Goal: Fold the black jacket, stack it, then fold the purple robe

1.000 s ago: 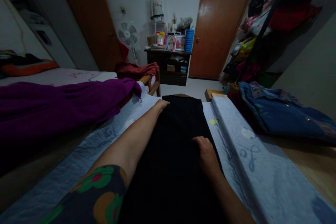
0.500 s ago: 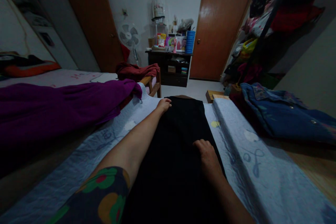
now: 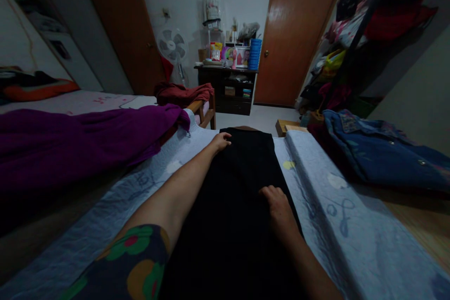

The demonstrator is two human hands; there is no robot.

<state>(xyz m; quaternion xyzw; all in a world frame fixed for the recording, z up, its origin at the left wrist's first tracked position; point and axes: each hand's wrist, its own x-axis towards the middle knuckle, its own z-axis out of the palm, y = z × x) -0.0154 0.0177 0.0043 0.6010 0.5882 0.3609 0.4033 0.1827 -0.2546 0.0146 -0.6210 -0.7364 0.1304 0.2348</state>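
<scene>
A black cloth [image 3: 242, 187] lies flat and lengthwise over a light grey-blue patterned sheet [image 3: 355, 206]. My left hand [image 3: 221, 141] rests at the cloth's far left edge, fingers bent, thumb and fingertips on the fabric. Nearer to me, my right hand [image 3: 277, 204] touches the cloth's right part with its fingers curled together and pointing left. Whether either hand pinches the fabric is hard to make out in the dim light. The near end of the cloth runs out of the bottom of the view.
On the left lies a purple cloth [image 3: 87, 145], with a red-brown cloth [image 3: 183, 95] on a wooden bed end. Folded denim [image 3: 386, 150] sits at the right. Farther off stand a dark cabinet [image 3: 228, 91] and a fan [image 3: 173, 45].
My left hand has shifted very slightly to the right at the cloth's edge. My right hand stays where it was.
</scene>
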